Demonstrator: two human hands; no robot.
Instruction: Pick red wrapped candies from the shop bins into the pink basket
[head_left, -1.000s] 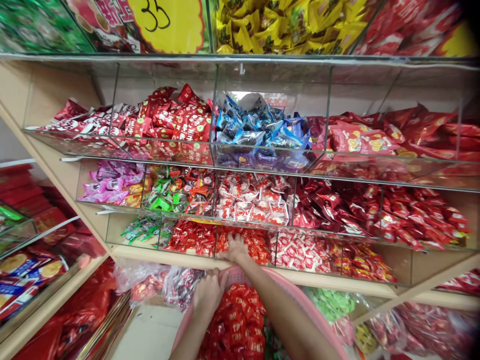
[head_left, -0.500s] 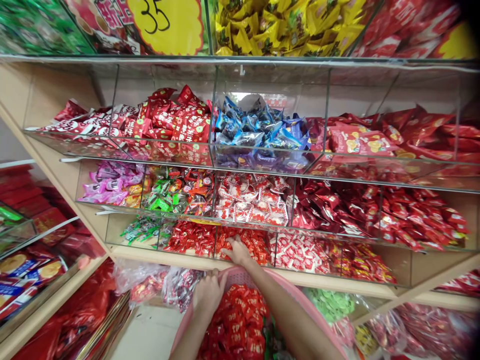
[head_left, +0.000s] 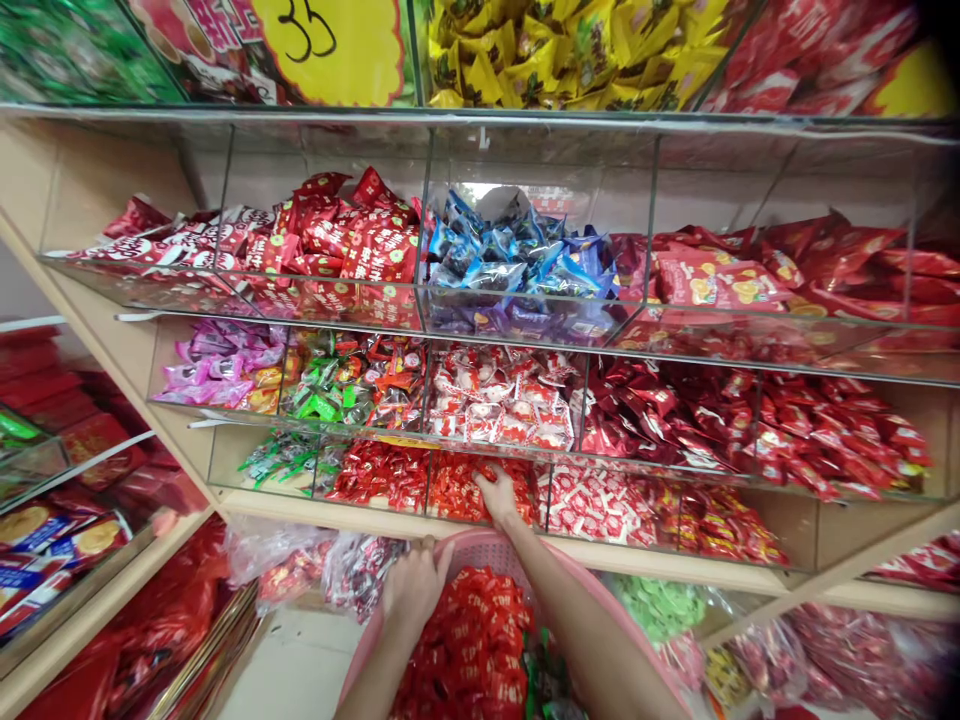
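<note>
A pink plastic basket [head_left: 480, 545] stands against the front of the shelf, heaped with red wrapped candies [head_left: 480, 640] and some green-wrapped ones [head_left: 544, 680] at its right side. My left hand [head_left: 414, 588] is closed over the basket's far left rim. Above the basket, my right hand [head_left: 496, 497] reaches into a bottom-row bin and touches the small red wrapped candies [head_left: 457, 485] there. Its visible fingers are apart, their tips lying among the wrappers; no candy shows in them.
Clear dividers and front panels separate the bins. White-and-red candies [head_left: 592, 505] lie right of my right hand. Overhead runs a shelf edge [head_left: 540, 345], with blue packets [head_left: 487, 255] above it. Bagged candies [head_left: 360, 575] lie left of the basket.
My right hand has shifted slightly right within the red candy bin, and its fingers have drawn closer together. My left hand stays on the basket rim.
</note>
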